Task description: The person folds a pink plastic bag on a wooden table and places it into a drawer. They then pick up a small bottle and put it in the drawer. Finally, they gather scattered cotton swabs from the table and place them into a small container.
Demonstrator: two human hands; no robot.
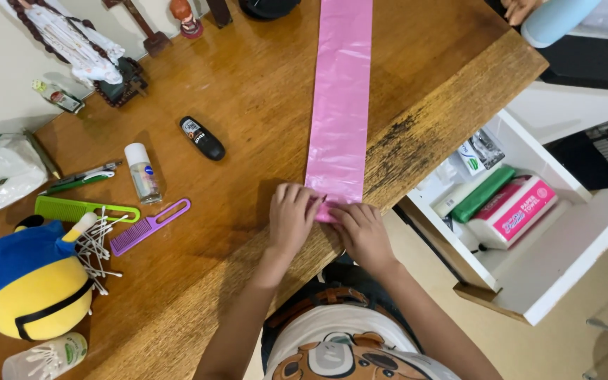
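A long pink plastic bag (341, 98), folded into a narrow strip, lies flat along the wooden table (262, 91), running away from me. Both my hands rest on its near end by the table's front edge. My left hand (292, 218) presses the strip's near left corner with fingers curled down. My right hand (362, 231) pinches the folded near end just to the right. The very end of the strip is hidden under my fingers.
Left of the strip lie a black roll-on bottle (202, 137), a small white bottle (142, 172), a purple comb (148, 226), a green comb (82, 209), cotton swabs (96, 246) and a yellow-blue plush toy (29, 281). An open white drawer (522, 218) with boxes stands at the right.
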